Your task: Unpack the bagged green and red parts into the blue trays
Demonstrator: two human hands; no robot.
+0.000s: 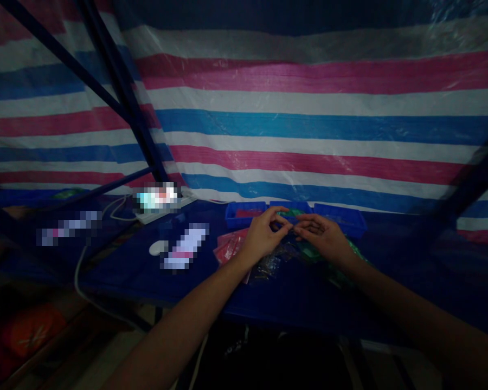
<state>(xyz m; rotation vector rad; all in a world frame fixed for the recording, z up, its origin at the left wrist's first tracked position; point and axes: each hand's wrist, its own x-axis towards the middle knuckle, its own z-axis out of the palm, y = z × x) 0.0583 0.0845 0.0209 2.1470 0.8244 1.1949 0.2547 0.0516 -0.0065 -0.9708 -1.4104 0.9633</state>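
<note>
My left hand (pixel 266 234) is closed in a pinch, thumb and index fingertips together, above the middle of the blue table. Close beside it, my right hand (pixel 326 237) also has its thumb and fingertips pressed together. Whatever the fingertips hold is too small and dark to make out. Red plastic packets (pixel 230 246) lie to the left, partly behind my left hand. Below the hands are clear small bags (pixel 267 267) with dark contents. Green packets (pixel 337 273) lie under and around my right forearm.
Three blue trays stand along the back: one with red packets (pixel 246 213), a middle one with green contents (pixel 296 211), and a right tray (pixel 341 218). On the left are a blurred-out lit screen (pixel 156 197), a round white object (pixel 158 248) and a white cable (pixel 79 271). A striped sheet (pixel 309 130) hangs behind.
</note>
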